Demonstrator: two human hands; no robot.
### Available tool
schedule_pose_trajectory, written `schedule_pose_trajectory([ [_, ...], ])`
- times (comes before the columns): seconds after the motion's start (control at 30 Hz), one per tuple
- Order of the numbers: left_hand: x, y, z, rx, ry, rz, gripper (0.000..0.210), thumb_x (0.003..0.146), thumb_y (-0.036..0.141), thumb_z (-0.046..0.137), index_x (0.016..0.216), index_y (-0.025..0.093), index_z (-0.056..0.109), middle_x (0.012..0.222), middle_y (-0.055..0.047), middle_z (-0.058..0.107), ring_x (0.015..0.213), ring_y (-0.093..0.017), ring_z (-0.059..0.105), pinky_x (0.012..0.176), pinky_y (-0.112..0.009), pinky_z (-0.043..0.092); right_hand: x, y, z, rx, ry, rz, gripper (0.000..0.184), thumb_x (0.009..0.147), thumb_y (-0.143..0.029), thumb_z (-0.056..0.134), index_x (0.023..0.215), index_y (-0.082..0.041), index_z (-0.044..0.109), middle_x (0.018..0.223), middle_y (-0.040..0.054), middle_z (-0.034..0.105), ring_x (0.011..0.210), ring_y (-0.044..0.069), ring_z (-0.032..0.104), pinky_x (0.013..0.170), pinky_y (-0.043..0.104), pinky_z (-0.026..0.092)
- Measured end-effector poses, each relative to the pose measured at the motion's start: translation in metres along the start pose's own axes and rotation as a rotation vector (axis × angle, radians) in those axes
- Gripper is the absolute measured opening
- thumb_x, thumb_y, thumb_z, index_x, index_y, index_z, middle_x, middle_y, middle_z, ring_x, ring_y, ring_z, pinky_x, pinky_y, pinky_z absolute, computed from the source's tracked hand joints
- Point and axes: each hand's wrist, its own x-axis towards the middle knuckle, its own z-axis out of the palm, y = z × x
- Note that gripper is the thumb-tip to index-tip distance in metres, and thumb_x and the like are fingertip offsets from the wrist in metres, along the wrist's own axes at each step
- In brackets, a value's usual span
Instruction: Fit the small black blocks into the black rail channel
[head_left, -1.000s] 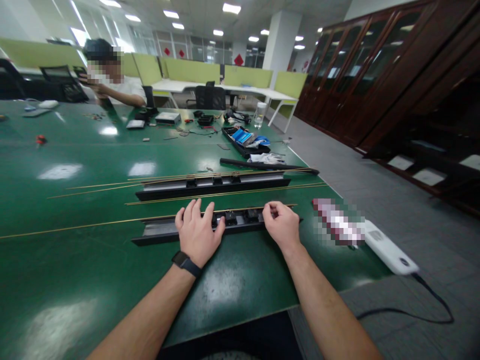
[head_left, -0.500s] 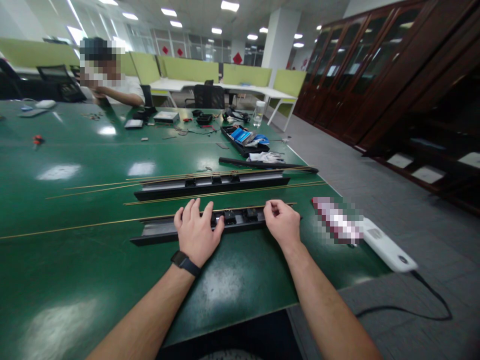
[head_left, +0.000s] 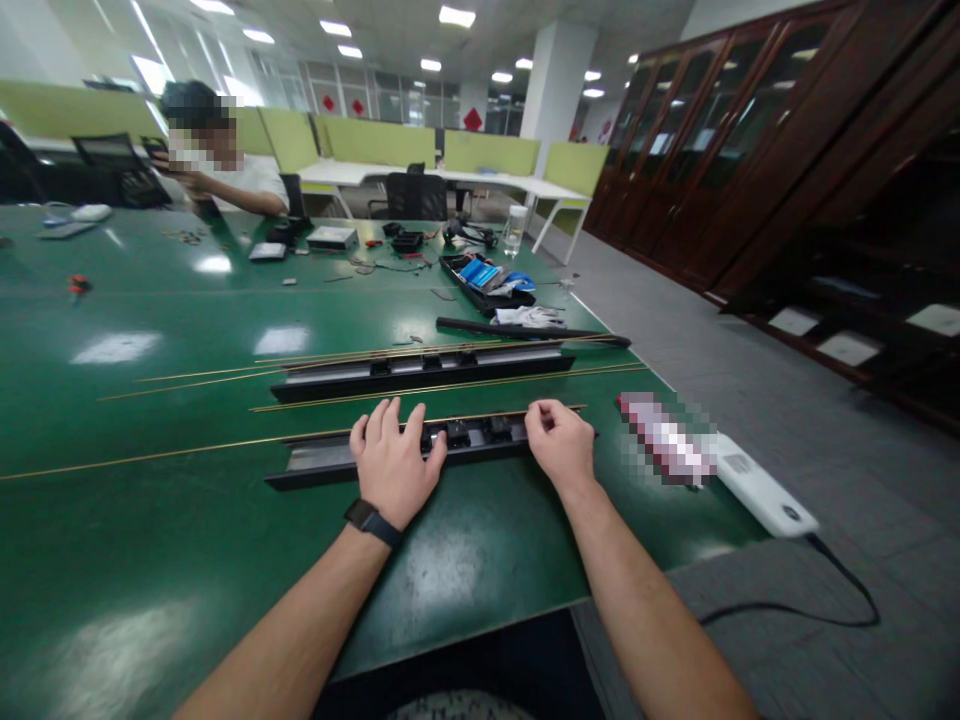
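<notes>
Head view: the left hand (head_left: 396, 460) is lying spread across the near channel (head_left: 319, 456), its fingers loosely parted and not visibly gripping anything, while its thumb is resting beside a black block (head_left: 459, 433) in the trough. The right hand (head_left: 564, 445) is bringing thumb and fingertips together over the channel's right part, at the brass rod (head_left: 150, 458) that is running along the far edge; whether the rod is sitting between those fingertips, I cannot tell. The near channel is lying on the green table (head_left: 225, 560), and the rod is sticking out well past its left end. 2 more rods (head_left: 450, 388) are lying beyond it, in front of the far channel (head_left: 510, 368).

The step in hand seems to be setting the rod along the channel's edge, with the left hand steadying. The next move is probably calling for a light, precise right-hand pinch, while the left is guarding against sliding.
</notes>
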Motion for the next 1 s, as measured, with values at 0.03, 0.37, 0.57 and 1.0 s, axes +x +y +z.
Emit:
schedule_pose_trajectory([
  [0.03, 0.000, 0.000, 0.000, -0.004, -0.001, -0.001, 0.044, 0.099, 0.046, 0.057, 0.132, 0.020, 0.072, 0.145, -0.022, 0.063, 0.144, -0.038, 0.051, 0.120, -0.059, 0.030, 0.000, 0.000, 0.000, 0.003, 0.004, 0.001, 0.027, 0.096, -0.038, 0.057, 0.086, -0.023, 0.076, 0.075, 0.0034, 0.076, 0.073, 0.020, 0.070, 0.076, 0.031, 0.052],
  [0.37, 0.000, -0.001, 0.000, -0.034, 0.005, 0.000, 0.044, 0.099, 0.045, 0.057, 0.132, 0.020, 0.072, 0.146, -0.022, 0.063, 0.144, -0.038, 0.051, 0.121, -0.059, 0.030, 0.000, 0.000, 0.000, -0.003, -0.020, -0.009, 0.025, 0.096, -0.037, 0.056, 0.088, -0.023, 0.076, 0.076, 0.0029, 0.075, 0.074, 0.020, 0.069, 0.077, 0.031, 0.051],
  [0.57, 0.000, -0.001, 0.000, -0.051, 0.003, -0.008, 0.045, 0.098, 0.045, 0.057, 0.132, 0.020, 0.072, 0.146, -0.022, 0.063, 0.144, -0.039, 0.050, 0.121, -0.059, 0.029, -0.002, 0.002, -0.004, -0.039, -0.060, -0.044, 0.023, 0.096, -0.036, 0.057, 0.093, -0.024, 0.077, 0.079, 0.0031, 0.075, 0.077, 0.020, 0.068, 0.078, 0.032, 0.051],
  [1.0, -0.002, -0.001, 0.001, -0.033, 0.026, 0.002, 0.043, 0.098, 0.045, 0.058, 0.132, 0.022, 0.071, 0.145, -0.019, 0.065, 0.142, -0.037, 0.052, 0.120, -0.057, 0.030, -0.013, 0.007, 0.004, -0.016, 0.045, -0.080, 0.028, 0.097, -0.034, 0.055, 0.104, -0.021, 0.078, 0.092, 0.0075, 0.079, 0.086, 0.022, 0.069, 0.090, 0.038, 0.056],
])
